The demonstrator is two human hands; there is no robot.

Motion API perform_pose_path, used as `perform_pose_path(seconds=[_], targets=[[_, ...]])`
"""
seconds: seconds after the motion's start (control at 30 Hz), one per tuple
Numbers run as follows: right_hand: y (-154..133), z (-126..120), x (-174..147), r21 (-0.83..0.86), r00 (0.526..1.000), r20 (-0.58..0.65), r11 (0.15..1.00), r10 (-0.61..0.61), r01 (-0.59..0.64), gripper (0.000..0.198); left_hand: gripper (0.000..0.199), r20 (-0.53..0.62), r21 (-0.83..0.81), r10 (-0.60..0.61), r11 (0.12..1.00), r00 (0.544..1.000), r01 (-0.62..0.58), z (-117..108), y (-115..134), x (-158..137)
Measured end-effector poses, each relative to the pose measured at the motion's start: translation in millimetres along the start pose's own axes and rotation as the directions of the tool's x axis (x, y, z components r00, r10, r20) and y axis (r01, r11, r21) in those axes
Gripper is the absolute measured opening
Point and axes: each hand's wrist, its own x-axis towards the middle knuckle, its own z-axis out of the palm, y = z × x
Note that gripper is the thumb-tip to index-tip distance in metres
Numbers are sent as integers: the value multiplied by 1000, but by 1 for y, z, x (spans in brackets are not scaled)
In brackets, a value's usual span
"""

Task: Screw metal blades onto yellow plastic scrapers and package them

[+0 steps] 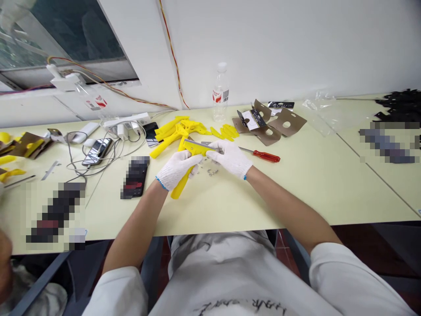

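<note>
Both of my hands wear white knitted gloves and hold a yellow plastic scraper, its handle slanting down toward me and a thin metal strip along its head. My left hand wraps around it where head and handle meet. The fingers of my right hand close on the right end of the head; the fingertips are partly hidden. Several small screws lie on the table just below the hands. A screwdriver with a red handle rests to the right, its shaft reaching behind my right hand.
Behind my hands lie a pile of yellow plastic parts and flat yellow pieces. Opened brown cardboard packaging and a clear bottle stand farther back. Phones, tangled cables and a power strip occupy the left. Another person's arm shows lower left.
</note>
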Motion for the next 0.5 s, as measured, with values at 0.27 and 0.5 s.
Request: perform_pose_path(seconds=[0.27,0.5], targets=[[-4,-2,-6,64,999,40,998,26,-29,34,46,95,-35,26,999,995,-23,-2,0,0],[-11,-1,-7,139,999,36,989,41,-46,23,48,107,-26,38,999,994,-35,1,-1,1]])
